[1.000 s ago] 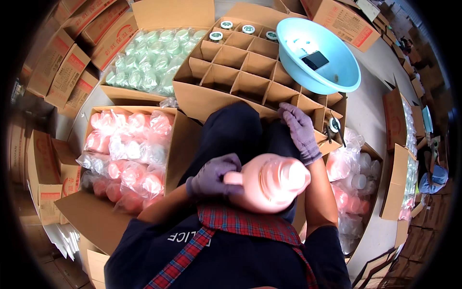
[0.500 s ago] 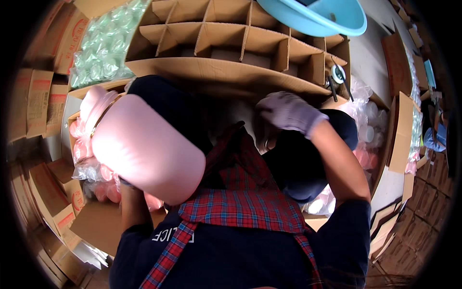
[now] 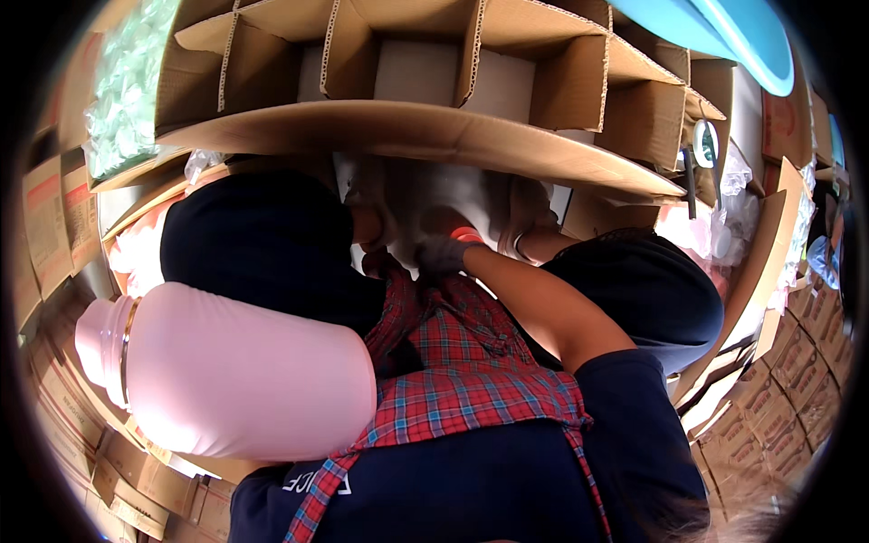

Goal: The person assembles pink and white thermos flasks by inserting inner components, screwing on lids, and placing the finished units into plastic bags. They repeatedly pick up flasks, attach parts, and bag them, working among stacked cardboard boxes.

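White lettering marks my navy shirt (image 3: 507, 489), and red printing, too blurred to read, shows on the brown cardboard cartons (image 3: 47, 213) at left. The large, matte pink cylindrical bottle (image 3: 253, 376) is tipped sideways at my left, below my left thigh in view, its narrower neck with a gold ring pointing left. My left hand is out of sight, so I cannot tell its grip. My right hand (image 3: 441, 255), in a greyish glove, is down between my knees beside a small red-orange object (image 3: 466, 234); whether it grasps that, I cannot tell. Ahead, a brown cardboard divider box (image 3: 425, 136) carries a round white-and-green lid (image 3: 705, 142) at its right corner; pale green pieces in clear plastic (image 3: 136, 100) fill a box farther left.
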The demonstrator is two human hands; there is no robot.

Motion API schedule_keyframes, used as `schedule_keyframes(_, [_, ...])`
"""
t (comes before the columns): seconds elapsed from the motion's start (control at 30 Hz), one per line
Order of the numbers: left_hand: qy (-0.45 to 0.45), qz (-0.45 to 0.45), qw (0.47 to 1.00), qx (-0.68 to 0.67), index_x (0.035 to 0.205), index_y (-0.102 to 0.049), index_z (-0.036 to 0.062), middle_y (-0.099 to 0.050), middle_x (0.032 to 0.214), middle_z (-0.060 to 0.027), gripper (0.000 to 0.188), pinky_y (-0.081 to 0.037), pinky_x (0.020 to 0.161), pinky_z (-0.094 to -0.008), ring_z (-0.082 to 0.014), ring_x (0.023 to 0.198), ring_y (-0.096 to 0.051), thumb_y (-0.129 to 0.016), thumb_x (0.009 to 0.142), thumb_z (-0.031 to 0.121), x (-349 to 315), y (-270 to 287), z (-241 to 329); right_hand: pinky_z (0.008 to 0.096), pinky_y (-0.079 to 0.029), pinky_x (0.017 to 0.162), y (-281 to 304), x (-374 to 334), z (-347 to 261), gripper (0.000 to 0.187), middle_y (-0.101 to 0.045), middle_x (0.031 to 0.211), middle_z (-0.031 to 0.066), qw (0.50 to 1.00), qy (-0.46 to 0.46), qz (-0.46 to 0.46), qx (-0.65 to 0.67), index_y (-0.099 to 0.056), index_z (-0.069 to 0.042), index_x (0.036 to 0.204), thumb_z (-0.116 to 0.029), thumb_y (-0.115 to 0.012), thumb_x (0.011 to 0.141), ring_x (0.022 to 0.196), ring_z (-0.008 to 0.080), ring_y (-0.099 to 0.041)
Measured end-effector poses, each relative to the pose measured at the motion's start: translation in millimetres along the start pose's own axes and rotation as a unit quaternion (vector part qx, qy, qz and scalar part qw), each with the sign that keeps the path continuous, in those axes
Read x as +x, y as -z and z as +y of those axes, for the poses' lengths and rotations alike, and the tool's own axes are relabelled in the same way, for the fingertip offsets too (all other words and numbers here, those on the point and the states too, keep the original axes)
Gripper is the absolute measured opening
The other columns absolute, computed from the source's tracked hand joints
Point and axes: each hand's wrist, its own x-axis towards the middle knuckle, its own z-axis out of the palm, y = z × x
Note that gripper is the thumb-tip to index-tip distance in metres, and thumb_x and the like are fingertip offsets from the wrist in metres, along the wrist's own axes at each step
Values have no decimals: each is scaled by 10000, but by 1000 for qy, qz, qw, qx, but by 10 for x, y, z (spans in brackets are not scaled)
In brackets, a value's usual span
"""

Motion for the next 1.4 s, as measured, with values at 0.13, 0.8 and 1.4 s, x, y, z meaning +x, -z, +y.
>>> schedule_keyframes(0.13, [-19, 11, 1000, 20, 1095, -657, -20, -666, 1029, -127, 348, -511, 855, -370, -246, 995, -635, -575, 943, 282, 199, 82, 154, 454, -518, 967, 210, -290, 193, 431, -663, 1199, 219, 962, -201, 150, -108, -681, -44, 1202, -317, -588, 882, 1102, 348, -657])
schedule_keyframes(0.8, [52, -319, 937, -136, 994, -688, -10, -656, 926, -105, 250, -507, 782, -333, -210, 905, -628, -630, 884, 207, -1280, -703, 363, 434, -524, 883, 1490, -1545, -435, 640, -661, 1183, 276, 965, -220, 133, -59, -569, -11, 1326, -109, -619, 695, 1082, 390, -660])
schedule_keyframes(1.4, [-200, -739, 635, -106, 838, -696, -24, -563, 784, -58, 129, -430, 626, -301, -166, 698, -538, -738, 829, 97, -3809, -1287, 2230, 372, -556, 885, 703, -4997, -1141, 865, -628, 1193, 164, 666, -169, 724, -52, -535, -31, 1400, -346, -899, 681, 1072, 259, -643])
